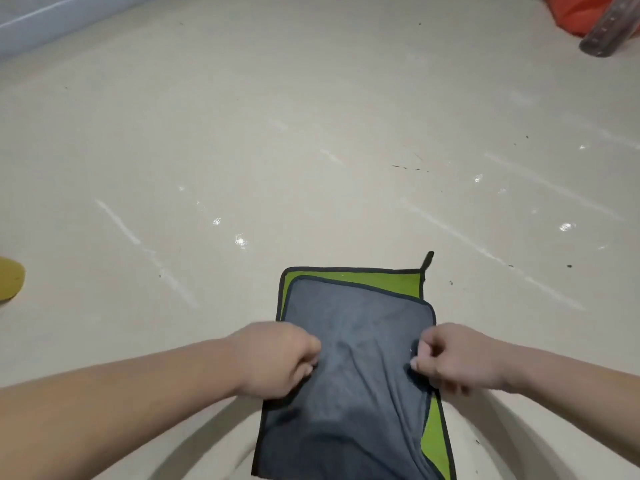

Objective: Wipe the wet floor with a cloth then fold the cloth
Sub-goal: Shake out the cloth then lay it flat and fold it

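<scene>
A cloth (356, 317), grey on one face and green on the other with a dark hem and a small hanging loop at its far right corner, lies on the pale floor (311, 133) in front of me. It is doubled over, with the grey layer on top and green showing along the far edge and the right side. My left hand (273, 358) pinches the grey layer at its left side. My right hand (457, 358) pinches it at the right side. The fabric bunches between the two hands. Small shiny wet spots (240, 241) dot the floor beyond the cloth.
A yellow object (10, 277) sits at the left edge. At the far right corner lie an orange bag (575, 12) and a dark clear tube (609, 32). A pale blue ledge (52, 19) runs along the far left. White streaks cross the floor.
</scene>
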Demonstrator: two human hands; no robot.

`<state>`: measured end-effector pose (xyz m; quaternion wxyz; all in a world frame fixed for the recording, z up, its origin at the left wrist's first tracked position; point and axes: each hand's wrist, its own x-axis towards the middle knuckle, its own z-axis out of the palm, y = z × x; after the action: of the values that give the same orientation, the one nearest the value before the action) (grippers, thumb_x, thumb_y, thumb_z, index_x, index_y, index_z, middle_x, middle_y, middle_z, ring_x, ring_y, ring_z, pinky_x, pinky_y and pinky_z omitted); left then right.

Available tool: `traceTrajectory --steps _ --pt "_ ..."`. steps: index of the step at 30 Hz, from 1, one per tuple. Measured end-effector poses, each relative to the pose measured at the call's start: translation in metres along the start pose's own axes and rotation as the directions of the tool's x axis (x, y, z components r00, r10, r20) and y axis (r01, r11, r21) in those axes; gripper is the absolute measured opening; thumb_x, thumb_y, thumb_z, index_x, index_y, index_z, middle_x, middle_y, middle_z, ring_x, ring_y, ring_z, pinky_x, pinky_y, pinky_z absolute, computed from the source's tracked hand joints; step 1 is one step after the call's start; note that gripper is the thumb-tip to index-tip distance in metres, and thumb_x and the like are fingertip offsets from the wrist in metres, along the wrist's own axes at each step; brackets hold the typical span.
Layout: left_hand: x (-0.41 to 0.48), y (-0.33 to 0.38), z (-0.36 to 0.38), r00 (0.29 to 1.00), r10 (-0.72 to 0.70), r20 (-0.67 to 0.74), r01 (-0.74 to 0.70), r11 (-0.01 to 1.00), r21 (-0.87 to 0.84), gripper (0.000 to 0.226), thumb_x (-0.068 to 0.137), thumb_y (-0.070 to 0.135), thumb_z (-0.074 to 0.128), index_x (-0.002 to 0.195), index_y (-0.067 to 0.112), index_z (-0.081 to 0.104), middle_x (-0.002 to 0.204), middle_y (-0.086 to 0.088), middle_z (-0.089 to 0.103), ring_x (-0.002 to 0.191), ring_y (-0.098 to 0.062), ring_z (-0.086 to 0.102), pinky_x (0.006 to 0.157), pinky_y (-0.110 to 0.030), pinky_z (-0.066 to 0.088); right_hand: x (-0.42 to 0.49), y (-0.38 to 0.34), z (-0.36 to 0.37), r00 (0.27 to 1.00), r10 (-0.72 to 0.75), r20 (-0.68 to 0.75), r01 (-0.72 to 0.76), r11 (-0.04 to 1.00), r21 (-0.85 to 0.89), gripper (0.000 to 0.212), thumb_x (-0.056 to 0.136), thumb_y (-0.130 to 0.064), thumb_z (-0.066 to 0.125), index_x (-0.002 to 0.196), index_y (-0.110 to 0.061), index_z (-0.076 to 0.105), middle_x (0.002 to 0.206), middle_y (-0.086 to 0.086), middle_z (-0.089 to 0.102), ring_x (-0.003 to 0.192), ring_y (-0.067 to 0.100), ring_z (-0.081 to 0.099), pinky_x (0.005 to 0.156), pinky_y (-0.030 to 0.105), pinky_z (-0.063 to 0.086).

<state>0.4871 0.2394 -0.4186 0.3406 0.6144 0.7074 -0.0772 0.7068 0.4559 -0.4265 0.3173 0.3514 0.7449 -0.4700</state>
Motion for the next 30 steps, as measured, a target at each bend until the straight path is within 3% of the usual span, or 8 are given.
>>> traceTrajectory --steps 2,4,7,13,19,23,26,30 --pt "0.032 -0.023 -0.011 0.966 -0.112 -0.234 0.102 0.993 -0.056 0.017 0.101 0.031 0.046 0.112 0.026 0.058 0.116 0.003 0.061 0.106 -0.025 0.06 0.084 -0.039 0.052 0.026 -0.003 -0.009 0.933 -0.023 -0.36 0.055 0.995 0.079 0.019 0.088 -0.025 0.073 0.087 -0.013 0.058 0.077 0.003 0.07 0.067 0.023 0.061 0.06 0.03 0.047" --pt "0.057 -0.041 -0.015 0.914 -0.202 -0.352 0.175 0.979 -0.106 0.02 0.101 0.031 0.048 0.119 0.026 0.058 0.119 0.003 0.058 0.11 -0.023 0.055 0.086 -0.04 0.051 0.047 -0.009 -0.018 0.876 0.006 -0.483 0.019 0.999 0.048 0.019 0.085 -0.026 0.074 0.094 -0.016 0.06 0.085 0.003 0.069 0.081 0.025 0.065 0.074 0.034 0.05" --pt "0.074 -0.05 -0.008 0.898 -0.248 -0.364 0.197 0.965 -0.171 0.027 0.098 0.035 0.057 0.124 0.028 0.058 0.118 0.004 0.055 0.112 -0.022 0.051 0.09 -0.041 0.051 0.063 -0.016 -0.022 0.863 0.036 -0.503 -0.073 0.996 -0.054 0.01 0.085 -0.019 0.068 0.09 -0.013 0.063 0.089 0.004 0.07 0.086 0.026 0.064 0.079 0.035 0.053" --pt "0.073 -0.063 -0.001 0.872 -0.293 -0.393 0.148 0.922 -0.359 0.011 0.092 0.03 0.064 0.089 0.031 0.054 0.094 0.011 0.055 0.092 -0.017 0.054 0.077 -0.034 0.046 0.058 -0.024 -0.022 0.87 -0.007 -0.492 -0.115 0.969 -0.218 0.014 0.079 -0.027 0.06 0.07 -0.018 0.054 0.069 -0.004 0.061 0.065 0.02 0.058 0.058 0.031 0.044" --pt "0.075 -0.074 -0.014 0.805 -0.446 -0.391 0.148 0.789 -0.596 0.01 0.092 0.023 0.063 0.09 0.025 0.054 0.084 0.005 0.065 0.079 -0.02 0.061 0.072 -0.034 0.051 0.071 -0.04 -0.047 0.773 -0.092 -0.628 -0.002 0.989 -0.147 0.004 0.085 -0.02 0.055 0.082 -0.022 0.055 0.082 -0.003 0.065 0.079 0.024 0.062 0.074 0.041 0.057" --pt "0.077 -0.072 -0.012 0.75 -0.507 -0.424 0.233 0.804 -0.547 0.028 0.093 0.026 0.064 0.119 0.022 0.055 0.119 0.001 0.06 0.109 -0.021 0.058 0.091 -0.038 0.051 0.084 -0.045 -0.043 0.749 -0.135 -0.649 0.0 0.979 -0.204 0.01 0.091 -0.016 0.054 0.099 -0.019 0.059 0.109 0.005 0.064 0.091 0.03 0.063 0.081 0.041 0.055" --pt "0.055 -0.045 -0.005 0.781 -0.278 -0.558 0.135 0.949 -0.285 0.027 0.091 0.029 0.064 0.116 0.023 0.057 0.118 0.001 0.053 0.11 -0.022 0.054 0.089 -0.038 0.05 0.07 -0.052 -0.033 0.753 -0.205 -0.625 0.026 0.959 -0.283 0.015 0.092 -0.027 0.058 0.106 -0.022 0.058 0.115 0.001 0.054 0.093 0.028 0.063 0.084 0.041 0.054" --pt "0.001 0.012 0.037 0.955 0.197 -0.22 -0.198 0.98 0.018 0.026 0.087 0.051 0.06 0.09 0.025 0.057 0.096 0.002 0.055 0.086 -0.025 0.057 0.067 -0.037 0.046 0.02 -0.054 0.022 0.923 -0.289 -0.256 0.199 0.924 -0.325 0.022 0.087 -0.04 0.065 0.076 -0.023 0.056 0.073 -0.012 0.065 0.071 0.006 0.06 0.073 0.034 0.054"
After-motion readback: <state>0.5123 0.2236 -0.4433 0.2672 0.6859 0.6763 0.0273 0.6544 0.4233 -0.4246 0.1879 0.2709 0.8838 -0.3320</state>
